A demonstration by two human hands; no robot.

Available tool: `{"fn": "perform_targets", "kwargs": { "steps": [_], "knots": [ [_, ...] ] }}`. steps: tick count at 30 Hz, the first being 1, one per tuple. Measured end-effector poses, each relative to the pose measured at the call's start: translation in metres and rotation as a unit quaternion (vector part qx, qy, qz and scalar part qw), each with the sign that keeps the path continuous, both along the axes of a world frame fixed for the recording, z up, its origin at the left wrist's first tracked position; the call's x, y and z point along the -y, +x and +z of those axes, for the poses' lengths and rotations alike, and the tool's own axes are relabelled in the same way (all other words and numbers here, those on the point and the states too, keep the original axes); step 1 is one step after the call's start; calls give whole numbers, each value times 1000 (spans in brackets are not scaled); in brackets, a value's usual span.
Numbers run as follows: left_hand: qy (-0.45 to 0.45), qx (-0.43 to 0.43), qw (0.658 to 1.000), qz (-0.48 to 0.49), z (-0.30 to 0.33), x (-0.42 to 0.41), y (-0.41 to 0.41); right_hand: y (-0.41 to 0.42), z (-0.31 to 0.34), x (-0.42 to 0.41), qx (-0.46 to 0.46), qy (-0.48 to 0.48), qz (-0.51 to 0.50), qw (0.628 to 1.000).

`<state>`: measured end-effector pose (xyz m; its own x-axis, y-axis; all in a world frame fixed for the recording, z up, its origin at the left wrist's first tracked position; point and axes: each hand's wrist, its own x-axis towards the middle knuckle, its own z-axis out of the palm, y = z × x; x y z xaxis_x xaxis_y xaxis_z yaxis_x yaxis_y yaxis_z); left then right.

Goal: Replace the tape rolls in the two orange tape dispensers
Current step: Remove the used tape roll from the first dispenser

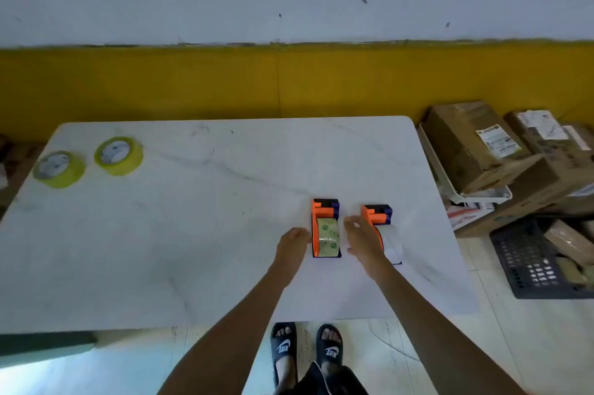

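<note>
- White, marble-patterned tabletop [193, 233] stands against a wall painted yellow low down and pale above.
- Two orange tape dispensers sit side by side on the tabletop's near right part, close together but apart.
- The left dispenser [325, 227] carries a roll with green printed marks showing on its top.
- The right dispenser [379, 221] carries a pale, almost white roll; its near end is partly hidden behind the right wrist.
- The left hand [294, 245] lies at the left flank of the left dispenser, fingers curled in a loose grip; it seems to touch the orange side wall, though the blur leaves that uncertain. It grasps nothing that can be seen.
- The right hand [361, 238] hovers in the gap between the two dispensers, fingers spread and its grip released, holding nothing.
- Two yellow tape rolls lie flat at the far left corner of the tabletop, well apart from the dispensers: one roll [59, 168] nearest the left edge, the other roll [119, 156] just beside it.
- Cardboard boxes [475, 143] are stacked on the floor to the right, with a dark plastic crate [527, 262] in front of them.
</note>
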<state>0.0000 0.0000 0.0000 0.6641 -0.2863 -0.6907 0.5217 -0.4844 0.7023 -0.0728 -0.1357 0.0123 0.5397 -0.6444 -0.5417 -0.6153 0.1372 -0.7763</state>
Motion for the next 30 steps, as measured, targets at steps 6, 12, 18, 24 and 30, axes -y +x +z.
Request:
{"fn": "perform_targets", "kwargs": {
  "steps": [6,12,18,24,30],
  "knots": [
    [-57,-99,989,91,2,11,-4,7,10,2,-37,2,58,998],
    [-109,-115,984,83,9,8,-4,8,11,4,-25,29,47,998],
    [-121,-128,982,74,19,13,4,8,7,1,-24,67,32,997],
    [-133,-131,981,53,32,19,16,5,13,-4,-4,84,41,996],
    [-135,-135,980,53,32,20,18,7,15,0,3,106,24,994]
  ]
}}
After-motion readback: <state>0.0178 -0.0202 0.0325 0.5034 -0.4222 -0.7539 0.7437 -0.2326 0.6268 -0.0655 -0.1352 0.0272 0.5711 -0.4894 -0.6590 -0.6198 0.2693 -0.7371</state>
